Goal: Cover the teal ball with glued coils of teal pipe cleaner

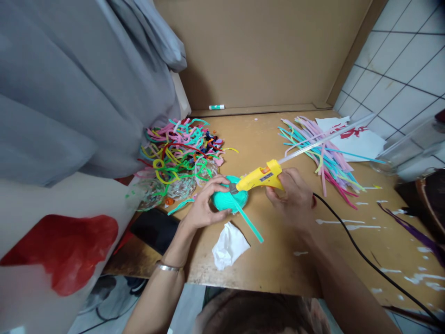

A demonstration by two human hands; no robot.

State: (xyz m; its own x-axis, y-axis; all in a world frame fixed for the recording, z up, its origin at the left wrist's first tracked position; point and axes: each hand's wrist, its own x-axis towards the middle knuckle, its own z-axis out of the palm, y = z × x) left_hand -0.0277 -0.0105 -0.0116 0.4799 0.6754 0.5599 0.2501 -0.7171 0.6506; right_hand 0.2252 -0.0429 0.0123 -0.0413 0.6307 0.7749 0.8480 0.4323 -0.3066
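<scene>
My left hand point(205, 202) curls round the left side of a turquoise, bowl-like round piece point(239, 204), its fingers on the rim and its thumb near the bottom edge. In my right hand point(292, 192) is a yellow hot glue gun point(262, 177), gripped by the handle. The gun's nozzle points left and reaches the top of the round piece; exact contact is hard to make out. A long clear glue stick point(313, 144) sticks out of its back. One turquoise pipe cleaner point(252, 226) trails from the round piece toward the lower right.
Crumpled white tissue point(229, 246) lies in front. Tangled colourful pipe cleaners point(177, 148) and clear plastic pieces fill the left, beside a dark phone point(156, 229). Straight pipe cleaners point(323, 148) lie at the right. The gun's black cord point(351, 234) crosses the table's right side.
</scene>
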